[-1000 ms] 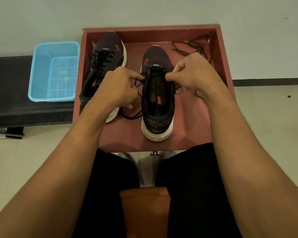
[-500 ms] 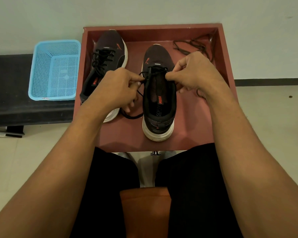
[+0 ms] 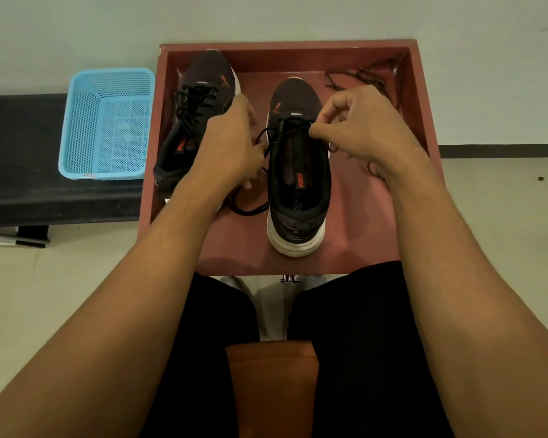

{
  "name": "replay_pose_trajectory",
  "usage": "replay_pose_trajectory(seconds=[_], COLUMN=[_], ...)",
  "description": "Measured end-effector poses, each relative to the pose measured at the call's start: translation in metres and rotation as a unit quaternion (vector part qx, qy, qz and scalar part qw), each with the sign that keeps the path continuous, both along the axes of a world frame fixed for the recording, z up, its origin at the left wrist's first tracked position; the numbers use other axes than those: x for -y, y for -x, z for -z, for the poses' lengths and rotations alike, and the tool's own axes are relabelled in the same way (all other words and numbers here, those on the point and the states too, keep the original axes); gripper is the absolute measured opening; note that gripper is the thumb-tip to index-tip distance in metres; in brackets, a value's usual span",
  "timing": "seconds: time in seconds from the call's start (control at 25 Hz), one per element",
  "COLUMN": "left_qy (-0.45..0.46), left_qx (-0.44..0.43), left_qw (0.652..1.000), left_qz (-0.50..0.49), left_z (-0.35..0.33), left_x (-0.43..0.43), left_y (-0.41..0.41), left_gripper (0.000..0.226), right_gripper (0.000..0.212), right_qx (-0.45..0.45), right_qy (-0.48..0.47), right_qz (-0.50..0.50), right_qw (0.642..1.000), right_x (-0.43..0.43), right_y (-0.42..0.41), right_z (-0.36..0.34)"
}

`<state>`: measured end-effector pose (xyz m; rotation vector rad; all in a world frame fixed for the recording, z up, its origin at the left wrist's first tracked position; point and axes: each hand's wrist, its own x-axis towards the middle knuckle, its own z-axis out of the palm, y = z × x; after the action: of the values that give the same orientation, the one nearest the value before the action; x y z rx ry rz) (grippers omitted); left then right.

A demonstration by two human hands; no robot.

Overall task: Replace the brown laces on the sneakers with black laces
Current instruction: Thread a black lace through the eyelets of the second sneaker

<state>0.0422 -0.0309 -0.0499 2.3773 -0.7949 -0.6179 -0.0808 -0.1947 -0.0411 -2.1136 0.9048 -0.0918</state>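
Red tray point(image 3: 285, 47) by pale wall point(image 3: 298, 17). Mid-lacing second sneaker point(image 3: 298, 191), tray centre: right hand point(image 3: 361, 128) grip pinching black lace point(image 3: 290, 129) at eyelet, left hand point(image 3: 231, 147) pinching its other end. Brown laces point(image 3: 361, 77) in far corner. Next: threading next eyelet, fine aim.

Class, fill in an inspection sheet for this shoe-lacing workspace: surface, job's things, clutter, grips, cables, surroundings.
Surface: red tray, holding both shoes.
Job's things: left shoe laced in black; right shoe with a black lace through its front eyelets only; brown laces loose in the tray's far right corner.
Clutter: blue basket on a black bench, left of the tray.
Grips: left hand holds the black lace beside the right shoe; right hand pinches it at the shoe's right edge.
Cables: nothing seen.
Surroundings: pale wall, pale floor.
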Motion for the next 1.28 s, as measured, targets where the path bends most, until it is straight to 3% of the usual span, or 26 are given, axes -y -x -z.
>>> replay_pose_trajectory(seconds=[0.12, 0.24, 0.36, 0.48, 0.72, 1.04, 1.16, 1.28], left_qy=[0.027, 0.16, 0.305, 0.383, 0.434, 0.35, 0.271, 0.182], left_qx=[0.08, 0.103, -0.061, -0.205, -0.28, -0.197, -0.04, 0.13], left_qw=[0.996, 0.98, 0.946, 0.898, 0.854, 0.905, 0.955, 0.974], left_qz=[0.004, -0.054, -0.089, -0.067, -0.065, -0.144, -0.111, -0.026], left_z=[0.004, -0.001, -0.009, -0.016, -0.022, -0.006, 0.002, -0.002], left_x=[-0.001, 0.001, 0.003, 0.002, 0.0, -0.001, -0.002, 0.001], left_y=[-0.007, -0.004, -0.003, -0.001, -0.001, -0.008, -0.012, -0.003], left_gripper=[0.017, 0.007, 0.012, 0.013, 0.009, 0.016, 0.016, 0.024], right_gripper=[0.004, 0.009, 0.021, 0.022, 0.015, 0.03, 0.035, 0.038], right_qx=[0.056, 0.11, 0.1, 0.099, 0.164, 0.262, 0.244, 0.189], right_qy=[0.023, 0.04, 0.043, 0.047, -0.014, -0.182, -0.176, -0.109], right_qz=[-0.019, -0.064, -0.155, -0.196, -0.17, -0.033, 0.001, -0.028], right_qw=[0.998, 0.991, 0.982, 0.974, 0.972, 0.947, 0.954, 0.975], right_x=[-0.002, -0.007, -0.013, -0.017, -0.017, -0.002, -0.001, -0.004], right_y=[-0.001, -0.007, -0.012, -0.017, -0.019, -0.003, -0.003, -0.006], right_z=[-0.001, -0.003, -0.005, -0.005, -0.003, -0.007, -0.006, -0.003])
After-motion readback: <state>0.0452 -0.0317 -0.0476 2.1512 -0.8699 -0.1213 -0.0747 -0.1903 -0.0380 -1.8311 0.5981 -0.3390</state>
